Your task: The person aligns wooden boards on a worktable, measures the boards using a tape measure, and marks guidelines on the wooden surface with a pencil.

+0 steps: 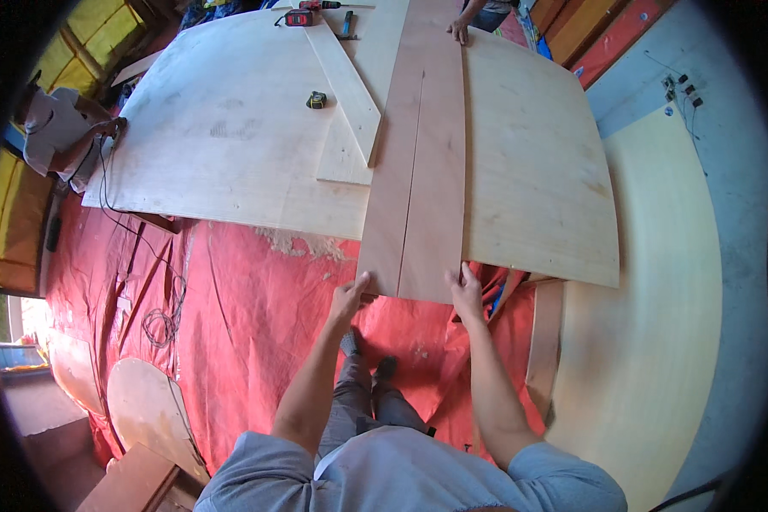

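Brown wood (436, 183), left fingers (363, 280) gripping one edge, right fingers (467, 275) opposite

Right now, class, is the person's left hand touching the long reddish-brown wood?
Touching: the head view shows the left hand gripping the reddish-brown wood, thumb over its near left corner.

This looks like a woodworking workshop: a cordless drill (299, 18), hammer (347, 24) and tape measure (317, 100) lie among brown wood (439, 171) and pale plywood (230, 136).
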`<action>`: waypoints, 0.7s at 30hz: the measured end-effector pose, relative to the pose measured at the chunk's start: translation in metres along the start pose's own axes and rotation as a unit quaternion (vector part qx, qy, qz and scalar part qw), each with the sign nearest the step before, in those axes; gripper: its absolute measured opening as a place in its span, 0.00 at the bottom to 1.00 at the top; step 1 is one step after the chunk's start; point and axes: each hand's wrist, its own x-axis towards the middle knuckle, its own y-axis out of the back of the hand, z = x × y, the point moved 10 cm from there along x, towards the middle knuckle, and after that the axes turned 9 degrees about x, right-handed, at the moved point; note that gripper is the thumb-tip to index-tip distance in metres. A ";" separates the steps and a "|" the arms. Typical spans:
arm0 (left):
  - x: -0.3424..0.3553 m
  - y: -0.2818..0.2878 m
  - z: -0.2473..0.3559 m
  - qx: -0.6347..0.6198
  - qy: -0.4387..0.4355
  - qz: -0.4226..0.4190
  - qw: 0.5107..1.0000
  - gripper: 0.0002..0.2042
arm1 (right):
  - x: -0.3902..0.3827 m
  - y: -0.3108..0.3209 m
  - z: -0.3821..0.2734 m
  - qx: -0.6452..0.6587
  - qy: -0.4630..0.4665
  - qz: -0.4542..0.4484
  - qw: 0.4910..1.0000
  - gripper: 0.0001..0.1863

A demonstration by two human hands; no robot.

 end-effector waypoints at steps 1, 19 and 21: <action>0.010 0.005 0.006 0.074 -0.007 -0.016 0.997 0.31 | 0.005 -0.001 0.002 0.052 -0.039 -0.015 0.998 0.29; 0.010 0.006 0.026 0.086 -0.149 0.056 0.983 0.26 | -0.058 -0.013 -0.011 0.066 -0.070 -0.088 0.991 0.49; -0.007 -0.002 0.024 0.056 -0.147 0.029 0.987 0.26 | -0.070 -0.007 -0.015 0.089 -0.084 -0.092 0.988 0.48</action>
